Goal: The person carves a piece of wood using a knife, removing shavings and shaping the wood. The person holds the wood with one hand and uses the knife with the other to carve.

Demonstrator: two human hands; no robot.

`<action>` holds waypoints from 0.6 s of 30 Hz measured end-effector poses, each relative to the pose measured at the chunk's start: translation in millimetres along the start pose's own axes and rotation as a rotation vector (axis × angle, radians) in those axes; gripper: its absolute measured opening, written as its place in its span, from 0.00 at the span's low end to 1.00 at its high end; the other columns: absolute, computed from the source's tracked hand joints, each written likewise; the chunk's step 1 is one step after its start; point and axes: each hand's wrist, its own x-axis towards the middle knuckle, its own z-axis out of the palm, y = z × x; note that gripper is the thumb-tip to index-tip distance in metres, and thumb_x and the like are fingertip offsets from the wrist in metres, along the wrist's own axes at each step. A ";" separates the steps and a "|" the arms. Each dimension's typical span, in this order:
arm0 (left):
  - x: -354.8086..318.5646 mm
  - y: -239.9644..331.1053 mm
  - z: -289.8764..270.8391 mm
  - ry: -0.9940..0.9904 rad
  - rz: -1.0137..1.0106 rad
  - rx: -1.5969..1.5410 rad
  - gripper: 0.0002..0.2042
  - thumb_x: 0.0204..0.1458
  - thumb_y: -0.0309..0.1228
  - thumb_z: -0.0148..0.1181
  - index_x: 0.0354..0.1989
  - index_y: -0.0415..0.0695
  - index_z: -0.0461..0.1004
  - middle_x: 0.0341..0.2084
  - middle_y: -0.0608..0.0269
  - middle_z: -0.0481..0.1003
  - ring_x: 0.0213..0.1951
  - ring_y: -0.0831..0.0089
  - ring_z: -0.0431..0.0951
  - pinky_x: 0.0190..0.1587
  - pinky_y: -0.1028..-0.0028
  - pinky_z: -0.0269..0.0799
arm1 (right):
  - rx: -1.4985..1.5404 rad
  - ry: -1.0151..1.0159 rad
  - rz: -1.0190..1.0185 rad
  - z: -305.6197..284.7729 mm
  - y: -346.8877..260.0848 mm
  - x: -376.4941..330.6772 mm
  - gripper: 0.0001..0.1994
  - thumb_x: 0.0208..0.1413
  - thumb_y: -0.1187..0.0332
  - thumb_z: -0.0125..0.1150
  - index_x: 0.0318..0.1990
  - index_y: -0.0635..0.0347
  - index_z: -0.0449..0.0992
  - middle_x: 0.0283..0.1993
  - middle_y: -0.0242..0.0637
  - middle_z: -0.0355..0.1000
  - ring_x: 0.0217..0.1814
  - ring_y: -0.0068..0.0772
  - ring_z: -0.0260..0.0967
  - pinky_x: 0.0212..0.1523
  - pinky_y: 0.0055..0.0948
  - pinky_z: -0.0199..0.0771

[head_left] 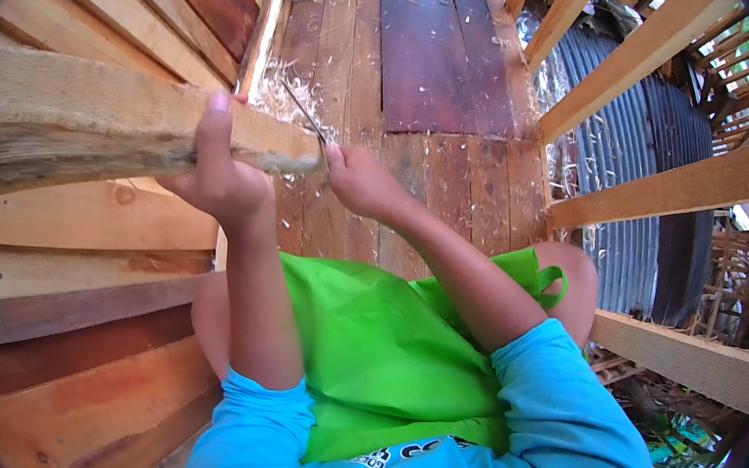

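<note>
A thick, rough-edged wooden beam (83,95) comes in from the left and ends in front of me. My left hand (227,174) is wrapped round it close to that end, the thumb on top and the fingers underneath. In my closed right hand (362,181) is a knife with a thin dark blade (304,110), slanting away to the upper left. The blade lies at the tip of the beam; whether it touches the wood I cannot tell. My fingers hide the handle. Pale wood shavings (284,92) lie on the floor beyond the beam.
A green cloth bag (391,330) covers my lap. On the left is a wall of overlapping boards (114,225). Wooden railing bars (677,210) stand at the right, with corrugated metal sheets (653,175) outside them. Scattered shavings dot the plank floor (438,176).
</note>
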 end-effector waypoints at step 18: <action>9.4 1.1 -1.8 0.135 -0.044 -0.004 0.14 0.44 0.21 0.61 0.39 0.29 0.68 0.32 0.52 0.72 0.30 0.63 0.76 0.34 0.67 0.77 | 0.080 0.079 0.135 17.7 6.4 -3.3 0.25 0.66 0.57 0.38 0.31 0.73 0.73 0.29 0.59 0.72 0.34 0.61 0.71 0.40 0.51 0.69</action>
